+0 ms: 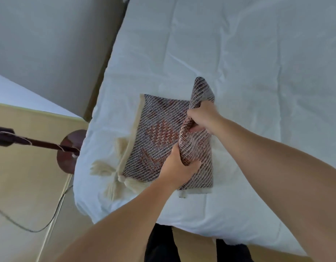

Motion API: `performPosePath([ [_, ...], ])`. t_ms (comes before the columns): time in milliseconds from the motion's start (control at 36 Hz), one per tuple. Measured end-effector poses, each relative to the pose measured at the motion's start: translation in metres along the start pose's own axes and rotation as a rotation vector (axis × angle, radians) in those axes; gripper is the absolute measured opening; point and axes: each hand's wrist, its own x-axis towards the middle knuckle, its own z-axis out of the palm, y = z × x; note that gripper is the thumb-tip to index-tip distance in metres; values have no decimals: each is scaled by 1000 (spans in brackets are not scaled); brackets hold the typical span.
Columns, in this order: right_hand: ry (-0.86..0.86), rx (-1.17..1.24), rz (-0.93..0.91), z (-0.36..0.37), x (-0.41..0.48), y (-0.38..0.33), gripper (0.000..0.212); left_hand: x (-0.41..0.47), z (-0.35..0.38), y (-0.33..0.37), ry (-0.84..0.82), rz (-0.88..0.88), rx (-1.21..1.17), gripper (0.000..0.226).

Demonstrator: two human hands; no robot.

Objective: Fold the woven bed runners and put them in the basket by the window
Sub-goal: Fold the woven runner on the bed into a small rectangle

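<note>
Two bare hands are closed on one woven bed runner (163,137). The left hand (179,167) pinches a raised fold near the runner's near edge, thumb on top and fingers tucked beneath the cloth. The right hand (202,118) is clenched around a bunched ridge of the same fold, lifting a corner that stands up in a rounded peak. The rest of the runner lies flat in a folded rectangle on the white sheet of the bed (239,53), near the bed's left corner. To the left, a dark lamp pole (40,143) rises from a round reddish base (68,152) on pale wooden flooring, with a thin cord trailing. The runner's weave is a coarse diagonal pattern of brown, rust and cream, edged in cream with thick cream tassels (108,171) at its left side. The sheet is softly creased.
</note>
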Motion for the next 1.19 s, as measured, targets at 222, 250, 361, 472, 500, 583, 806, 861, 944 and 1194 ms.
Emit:
performPosePath([
  [222, 65, -157, -36, 88, 21, -27, 9, 10, -66, -71, 169, -102, 68, 32],
  [250, 70, -199, -55, 98, 25, -28, 10, 12, -72, -79, 175, -101, 78, 29],
  [361, 114, -262, -102, 135, 44, -30, 14, 22, -91, -109, 206, -95, 59, 37],
  [472, 99, -310, -95, 165, 59, -27, 16, 28, -106, -131, 183, -111, 84, 41],
  [500, 98, -321, -95, 171, 61, -27, 15, 28, -109, -136, 180, -102, 85, 39],
  [583, 105, -359, -111, 191, 67, -27, 15, 30, -120, -152, 184, -69, 65, 31],
  [806, 100, -412, -123, 231, 88, -27, 23, 47, -145, -183, 143, -102, 164, 26],
  [861, 112, -464, -130, 236, 95, -23, 32, 53, -144, -188, 137, -102, 251, 30],
  [944, 188, -678, -228, 243, 105, -15, 41, 58, -139, -193, 195, -64, 415, 41],
  [1194, 266, -1174, -572, 223, 135, 7, 67, 137, -151, -173, 314, 175, 463, 56],
])
